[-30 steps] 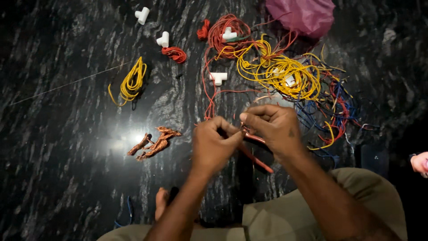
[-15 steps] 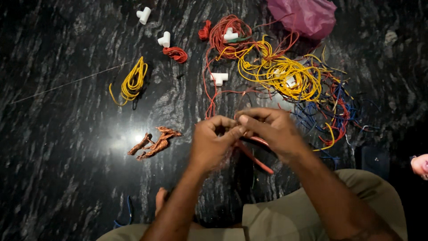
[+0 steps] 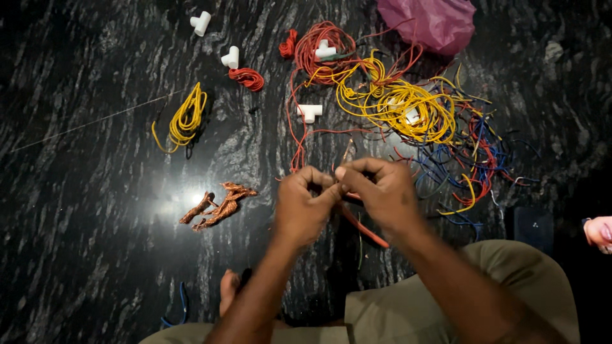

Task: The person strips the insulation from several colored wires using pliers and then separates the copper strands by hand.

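A red wire sits in the middle of the view, pinched by both hands. The left hand and the right hand each have their grip closed tight on it, fingertips touching. The wire could slip or snap if the hands pull too hard. At one o'clock lies a big tangle of wires; a loose strand could catch there. At nine o'clock the dark floor has lots of open room.
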